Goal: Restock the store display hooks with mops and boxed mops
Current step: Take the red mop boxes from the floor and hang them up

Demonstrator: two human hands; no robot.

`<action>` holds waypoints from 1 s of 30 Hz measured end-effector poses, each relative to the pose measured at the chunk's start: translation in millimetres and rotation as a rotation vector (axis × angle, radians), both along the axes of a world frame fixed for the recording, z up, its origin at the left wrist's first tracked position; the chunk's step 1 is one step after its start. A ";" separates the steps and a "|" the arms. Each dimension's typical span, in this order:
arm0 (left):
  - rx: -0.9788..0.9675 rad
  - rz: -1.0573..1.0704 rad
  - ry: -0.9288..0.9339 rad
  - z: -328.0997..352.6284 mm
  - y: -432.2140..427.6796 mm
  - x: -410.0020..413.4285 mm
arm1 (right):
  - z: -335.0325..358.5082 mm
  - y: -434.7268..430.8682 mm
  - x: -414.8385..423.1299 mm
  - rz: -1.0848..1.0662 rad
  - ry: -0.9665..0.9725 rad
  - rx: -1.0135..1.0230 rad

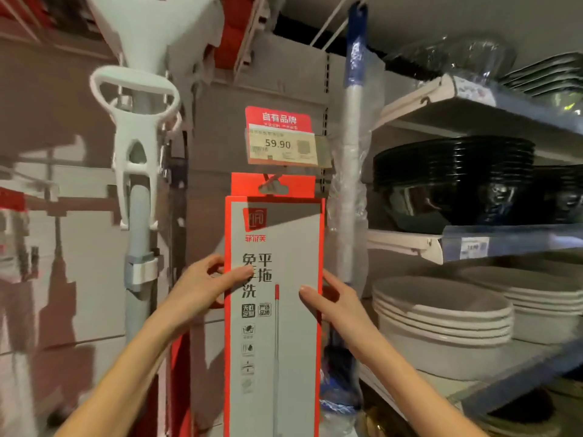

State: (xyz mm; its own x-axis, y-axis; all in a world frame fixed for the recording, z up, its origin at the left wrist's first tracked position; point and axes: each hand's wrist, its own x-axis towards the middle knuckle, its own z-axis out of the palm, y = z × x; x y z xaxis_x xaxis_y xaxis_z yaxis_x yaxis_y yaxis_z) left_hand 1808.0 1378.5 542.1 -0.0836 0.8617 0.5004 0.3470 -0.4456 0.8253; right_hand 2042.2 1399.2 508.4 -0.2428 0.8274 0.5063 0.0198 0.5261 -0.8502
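Where the display hook juts out just below the price tag, the boxed mop stands upright, long axis vertical, red hang tab topmost, hook showing through its hole. Left hand pinches the box's left edge, thumb on the front; right hand clasps its right edge. White mop hangs left of the box, blue-handled mop right.

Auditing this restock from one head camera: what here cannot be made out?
Head view: the tall red-and-grey cardboard mop box loses its bottom to the lower frame edge.
Head view: the metal display hook is mostly hidden by the box's red tab; seating unclear.
Head view: the yellow paper price label has blurred small print.
Head view: the right hand has its fingers hidden behind the box.
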 end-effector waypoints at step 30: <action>-0.017 0.110 -0.758 -41.2 154.2 -14.9 | -23.4 174.3 -104.2 -0.049 -0.076 -0.049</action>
